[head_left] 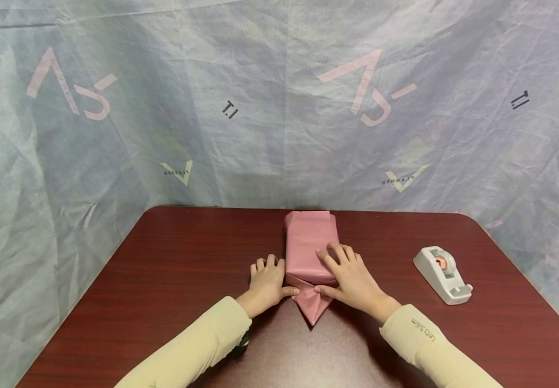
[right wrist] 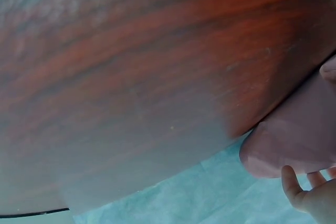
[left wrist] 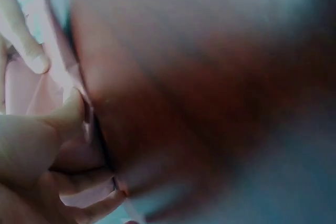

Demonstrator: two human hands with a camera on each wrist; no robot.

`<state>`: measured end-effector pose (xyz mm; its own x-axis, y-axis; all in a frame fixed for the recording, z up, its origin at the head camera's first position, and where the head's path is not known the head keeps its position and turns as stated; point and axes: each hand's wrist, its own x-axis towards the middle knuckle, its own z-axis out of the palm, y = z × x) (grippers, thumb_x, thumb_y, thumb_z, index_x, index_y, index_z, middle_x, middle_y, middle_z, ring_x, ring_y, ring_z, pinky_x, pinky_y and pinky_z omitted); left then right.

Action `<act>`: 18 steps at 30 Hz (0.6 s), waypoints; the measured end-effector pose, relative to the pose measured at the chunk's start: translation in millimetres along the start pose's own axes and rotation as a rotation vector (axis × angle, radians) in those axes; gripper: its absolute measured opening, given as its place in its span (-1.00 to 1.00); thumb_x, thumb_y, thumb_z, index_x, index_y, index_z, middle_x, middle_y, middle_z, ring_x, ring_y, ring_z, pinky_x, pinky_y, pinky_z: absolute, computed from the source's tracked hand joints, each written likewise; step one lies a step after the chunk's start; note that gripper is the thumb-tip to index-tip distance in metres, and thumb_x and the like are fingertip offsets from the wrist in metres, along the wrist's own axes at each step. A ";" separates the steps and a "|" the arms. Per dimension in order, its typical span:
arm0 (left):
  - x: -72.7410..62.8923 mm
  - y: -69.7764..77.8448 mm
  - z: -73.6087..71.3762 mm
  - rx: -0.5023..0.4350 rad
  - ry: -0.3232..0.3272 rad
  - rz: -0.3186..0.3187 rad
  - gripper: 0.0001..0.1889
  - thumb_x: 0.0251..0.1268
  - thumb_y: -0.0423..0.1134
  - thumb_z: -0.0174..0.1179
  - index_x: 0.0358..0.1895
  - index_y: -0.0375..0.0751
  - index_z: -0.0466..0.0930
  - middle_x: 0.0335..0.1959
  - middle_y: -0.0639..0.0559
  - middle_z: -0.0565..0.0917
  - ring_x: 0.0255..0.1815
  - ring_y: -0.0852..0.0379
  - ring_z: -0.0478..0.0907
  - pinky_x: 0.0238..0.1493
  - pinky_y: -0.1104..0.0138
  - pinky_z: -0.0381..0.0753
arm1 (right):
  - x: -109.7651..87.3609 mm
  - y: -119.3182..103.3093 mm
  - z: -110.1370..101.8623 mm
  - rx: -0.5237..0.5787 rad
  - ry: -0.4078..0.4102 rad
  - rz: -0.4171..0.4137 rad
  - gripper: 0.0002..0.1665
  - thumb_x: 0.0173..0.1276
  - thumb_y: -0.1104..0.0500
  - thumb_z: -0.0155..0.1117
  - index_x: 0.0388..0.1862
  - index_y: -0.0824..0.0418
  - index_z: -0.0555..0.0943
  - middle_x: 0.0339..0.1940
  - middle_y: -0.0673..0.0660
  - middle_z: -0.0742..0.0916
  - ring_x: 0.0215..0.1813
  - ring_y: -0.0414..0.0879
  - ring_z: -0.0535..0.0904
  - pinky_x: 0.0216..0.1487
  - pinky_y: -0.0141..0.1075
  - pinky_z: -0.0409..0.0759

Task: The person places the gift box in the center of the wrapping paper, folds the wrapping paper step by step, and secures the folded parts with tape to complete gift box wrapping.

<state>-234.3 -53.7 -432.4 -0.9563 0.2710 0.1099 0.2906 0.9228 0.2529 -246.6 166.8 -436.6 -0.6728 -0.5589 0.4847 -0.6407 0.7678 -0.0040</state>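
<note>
A box-shaped package in pink wrapping paper [head_left: 310, 242] lies at the middle of the table, its long side running away from me. At its near end the paper is folded into a pointed flap [head_left: 312, 312]. My left hand [head_left: 268, 283] rests along the package's left side, its thumb pressing the left fold of the flap. In the left wrist view that thumb [left wrist: 71, 114] lies on the folded paper edge. My right hand [head_left: 354, 277] spreads over the right side, fingertips on top and thumb on the flap beside the left thumb. The package's underside is hidden.
A white tape dispenser [head_left: 444, 275] with a tape roll stands on the right of the dark red-brown wooden table [head_left: 187, 258]. Grey-blue printed cloth [head_left: 255, 140] hangs behind the table's back edge and at both sides.
</note>
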 end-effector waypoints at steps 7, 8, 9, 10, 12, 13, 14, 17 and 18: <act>5.8 -7.6 -4.7 -0.077 -0.098 -0.041 -0.29 -0.16 0.15 0.36 0.09 -0.14 0.38 0.04 -0.17 0.34 0.00 -0.23 0.24 -0.08 0.03 0.20 | 0.0 -0.6 0.3 0.003 -0.009 0.003 -0.11 -0.03 -0.34 0.28 0.22 0.10 0.39 0.15 0.24 0.41 0.14 0.18 0.30 -0.11 0.03 0.38; 6.0 -8.7 -5.5 -0.084 -0.109 -0.048 -0.31 -0.15 0.13 0.36 0.08 -0.11 0.38 0.04 -0.15 0.34 0.01 -0.23 0.23 -0.07 0.02 0.19 | 0.0 -0.8 0.4 0.003 -0.011 0.003 -0.11 -0.02 -0.34 0.28 0.22 0.10 0.39 0.15 0.24 0.41 0.15 0.18 0.30 -0.11 0.04 0.38; 6.2 -9.6 -6.0 -0.088 -0.115 -0.052 -0.33 -0.14 0.11 0.36 0.08 -0.09 0.38 0.05 -0.14 0.34 0.02 -0.23 0.23 -0.06 0.02 0.19 | 0.1 -0.9 0.6 0.000 -0.011 0.003 -0.11 -0.02 -0.34 0.28 0.22 0.10 0.39 0.15 0.24 0.40 0.15 0.19 0.30 -0.11 0.04 0.38; 6.0 -10.1 -6.2 -0.083 -0.115 -0.052 -0.34 -0.13 0.10 0.36 0.08 -0.09 0.39 0.05 -0.13 0.34 0.03 -0.24 0.23 -0.06 0.02 0.19 | 0.1 -1.1 0.7 -0.001 -0.011 0.003 -0.11 -0.02 -0.34 0.28 0.22 0.10 0.39 0.15 0.24 0.41 0.15 0.19 0.30 -0.11 0.04 0.38; 5.0 -10.2 -5.6 -0.069 -0.103 -0.039 -0.36 -0.11 0.09 0.35 0.07 -0.10 0.39 0.05 -0.14 0.35 0.04 -0.24 0.24 -0.06 0.02 0.19 | 0.2 -1.5 0.6 0.002 -0.011 0.006 -0.11 -0.02 -0.34 0.28 0.22 0.10 0.39 0.15 0.25 0.40 0.15 0.19 0.30 -0.10 0.04 0.37; 4.6 -10.0 -4.8 -0.059 -0.093 -0.027 -0.37 -0.10 0.08 0.34 0.06 -0.12 0.40 0.04 -0.15 0.36 0.04 -0.25 0.24 -0.06 0.02 0.19 | 0.2 -1.7 0.7 0.002 -0.008 0.006 -0.11 -0.02 -0.33 0.29 0.22 0.11 0.39 0.14 0.25 0.41 0.15 0.20 0.30 -0.10 0.04 0.37; 4.3 -9.9 -4.2 -0.055 -0.082 -0.015 -0.38 -0.09 0.08 0.34 0.04 -0.15 0.40 0.03 -0.17 0.37 0.03 -0.25 0.25 -0.07 0.02 0.19 | 0.3 -1.8 0.6 0.002 -0.008 0.009 -0.11 -0.02 -0.33 0.29 0.22 0.11 0.40 0.14 0.25 0.41 0.14 0.20 0.30 -0.10 0.04 0.37; 4.6 -9.2 -3.6 -0.076 -0.049 0.006 -0.32 -0.12 0.06 0.37 0.07 -0.21 0.36 0.04 -0.21 0.37 0.04 -0.26 0.25 -0.08 0.03 0.20 | 0.5 -2.0 0.3 0.005 -0.013 0.022 -0.11 -0.02 -0.33 0.30 0.23 0.11 0.39 0.15 0.25 0.40 0.15 0.19 0.29 -0.10 0.04 0.36; 5.1 -9.2 -4.0 -0.100 -0.041 0.009 -0.26 -0.14 0.06 0.39 0.11 -0.23 0.33 0.06 -0.23 0.36 0.06 -0.27 0.25 -0.06 0.01 0.21 | 0.6 -2.2 0.3 0.004 -0.019 0.027 -0.11 -0.02 -0.33 0.29 0.23 0.10 0.39 0.15 0.24 0.40 0.15 0.19 0.29 -0.10 0.03 0.36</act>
<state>-241.7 -61.9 -430.3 -0.9537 0.2917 0.0735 0.2986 0.8889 0.3474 -245.7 164.7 -436.5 -0.6966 -0.5439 0.4678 -0.6238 0.7813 -0.0205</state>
